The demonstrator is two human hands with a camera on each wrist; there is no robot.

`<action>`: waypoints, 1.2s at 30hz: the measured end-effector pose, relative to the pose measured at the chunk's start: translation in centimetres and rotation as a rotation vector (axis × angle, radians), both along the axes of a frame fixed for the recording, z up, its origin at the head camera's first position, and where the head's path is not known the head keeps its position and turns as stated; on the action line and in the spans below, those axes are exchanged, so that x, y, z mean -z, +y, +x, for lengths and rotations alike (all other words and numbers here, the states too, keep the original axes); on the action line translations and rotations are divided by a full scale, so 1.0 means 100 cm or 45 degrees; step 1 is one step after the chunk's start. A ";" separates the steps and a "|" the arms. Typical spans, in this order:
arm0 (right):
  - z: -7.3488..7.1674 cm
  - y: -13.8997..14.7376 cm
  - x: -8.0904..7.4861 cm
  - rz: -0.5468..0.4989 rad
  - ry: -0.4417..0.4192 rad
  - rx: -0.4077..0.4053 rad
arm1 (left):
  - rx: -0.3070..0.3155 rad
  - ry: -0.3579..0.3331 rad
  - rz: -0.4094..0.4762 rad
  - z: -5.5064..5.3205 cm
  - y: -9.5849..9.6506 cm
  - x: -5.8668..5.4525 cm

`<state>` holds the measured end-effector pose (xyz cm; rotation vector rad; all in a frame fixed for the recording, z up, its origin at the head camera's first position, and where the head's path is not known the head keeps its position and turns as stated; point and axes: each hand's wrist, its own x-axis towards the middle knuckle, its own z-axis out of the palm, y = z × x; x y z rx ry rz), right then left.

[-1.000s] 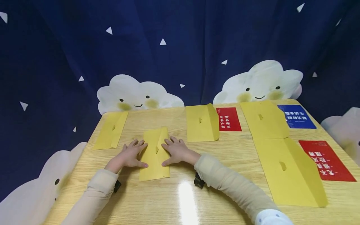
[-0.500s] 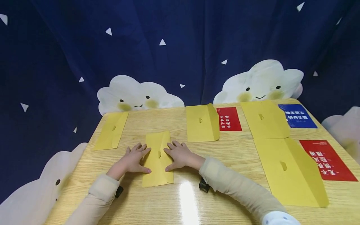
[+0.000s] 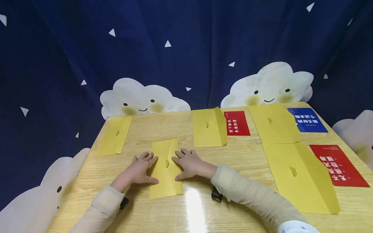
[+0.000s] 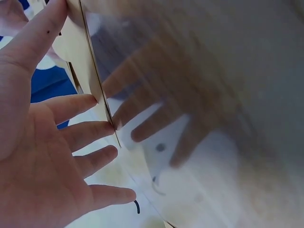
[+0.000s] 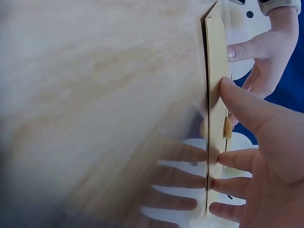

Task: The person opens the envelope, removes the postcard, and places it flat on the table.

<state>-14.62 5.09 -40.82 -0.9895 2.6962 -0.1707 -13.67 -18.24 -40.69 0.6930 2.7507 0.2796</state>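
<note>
A yellow envelope (image 3: pixel 163 177), its flap folded over with the tab at the slot, lies flat on the wooden table between both hands. On its left edge my left hand (image 3: pixel 141 170) rests with fingers spread and thumb on the paper. From the other side my right hand (image 3: pixel 190 164) touches the flap edge, fingers spread too. In the left wrist view, fingertips of the left hand (image 4: pixel 42 166) meet the envelope's thin edge (image 4: pixel 91 61). The right wrist view has the right hand (image 5: pixel 278 166) with thumb and fingertips on the envelope (image 5: pixel 216 57).
Another folded yellow envelope (image 3: pixel 115 136) lies at the table's back left. Three yellow envelopes with raised flaps, one at back centre (image 3: pixel 205 136), lie back and right. Beside them are a red card (image 3: pixel 242 123), a blue card (image 3: pixel 309 124) and a larger red card (image 3: pixel 339 166).
The envelope between my hands has slid toward me and slightly right, both hands moving along with it. The other envelopes and cards stay where they were.
</note>
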 end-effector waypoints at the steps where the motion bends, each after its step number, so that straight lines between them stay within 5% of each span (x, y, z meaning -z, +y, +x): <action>1: 0.001 0.000 0.000 0.004 0.004 -0.006 | 0.000 -0.003 0.005 0.001 0.000 0.000; 36: 0.034 0.030 0.000 -0.014 0.071 -0.086 | 0.059 0.064 -0.014 0.030 0.023 -0.003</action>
